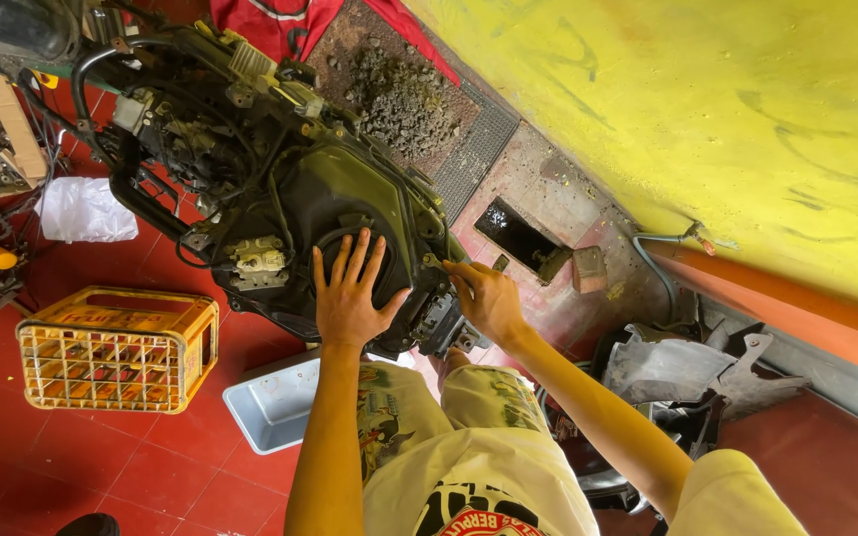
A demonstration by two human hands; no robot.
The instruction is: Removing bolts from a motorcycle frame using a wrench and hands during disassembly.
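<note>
A stripped scooter frame [250,169] with a dark green under-seat tub, exposed wiring and a black tube rail stands on the red tile floor. My left hand [350,293] lies flat with fingers spread on the rear of the tub, next to a round opening. My right hand [489,298] is closed around a small metal wrench [436,262] whose head sits on a fastener at the tub's rear edge.
A yellow plastic crate [116,347] sits on the floor at left and a grey tray [275,402] near my knees. A white bag [83,210], loose tools, a floor drain hole [513,230], a yellow wall [707,109] and removed grey body panels [677,367] surround me.
</note>
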